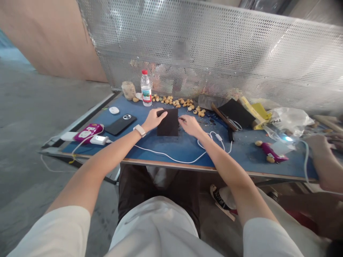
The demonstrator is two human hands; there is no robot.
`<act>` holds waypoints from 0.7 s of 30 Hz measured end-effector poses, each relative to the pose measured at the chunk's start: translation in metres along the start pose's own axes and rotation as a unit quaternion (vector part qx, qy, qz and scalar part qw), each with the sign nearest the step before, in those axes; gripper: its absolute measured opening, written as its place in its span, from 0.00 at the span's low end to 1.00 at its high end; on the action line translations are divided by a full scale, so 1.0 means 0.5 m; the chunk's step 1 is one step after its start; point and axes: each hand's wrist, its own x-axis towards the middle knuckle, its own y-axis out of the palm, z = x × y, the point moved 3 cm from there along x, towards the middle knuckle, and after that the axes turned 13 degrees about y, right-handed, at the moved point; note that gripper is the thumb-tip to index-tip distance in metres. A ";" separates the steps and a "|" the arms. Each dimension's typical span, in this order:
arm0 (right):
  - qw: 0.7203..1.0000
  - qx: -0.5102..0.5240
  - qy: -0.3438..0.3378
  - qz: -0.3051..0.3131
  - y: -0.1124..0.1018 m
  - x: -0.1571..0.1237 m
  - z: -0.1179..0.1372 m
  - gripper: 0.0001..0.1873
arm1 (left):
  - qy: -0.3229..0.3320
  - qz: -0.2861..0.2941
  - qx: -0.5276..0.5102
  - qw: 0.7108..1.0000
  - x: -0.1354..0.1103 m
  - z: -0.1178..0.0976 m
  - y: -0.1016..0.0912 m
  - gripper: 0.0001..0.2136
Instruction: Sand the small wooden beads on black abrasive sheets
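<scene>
Perforated metal sheeting backs the blue surface, with a bottle near its rear edge. From my remote seat I see the black sheet left of the surface's middle, between front and rear edges. My left hand is half closed on the sheet's far left corner, thumb laid over it. My right hand is curled, fingertips gathered at the right edge; I cannot tell whether they pinch anything. If it pulled while the left slackened, I judge the sheet would skew. The white cable runs near the front edge and loops by my right forearm; a sweep there could snag it and tug the white adapter near the front left corner.
</scene>
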 end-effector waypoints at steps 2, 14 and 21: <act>1.000 -0.014 -0.005 0.027 0.036 -0.007 0.015 0.16 | 0.004 0.003 0.002 1.000 -0.001 -0.001 0.002 0.24; 0.996 0.007 -0.073 0.050 0.047 -0.007 -0.011 0.13 | 0.000 0.001 0.005 1.000 -0.005 0.006 0.013 0.28; 0.999 0.022 -0.037 -0.021 0.043 -0.001 -0.029 0.06 | -0.004 0.004 0.014 1.000 -0.003 0.015 0.015 0.29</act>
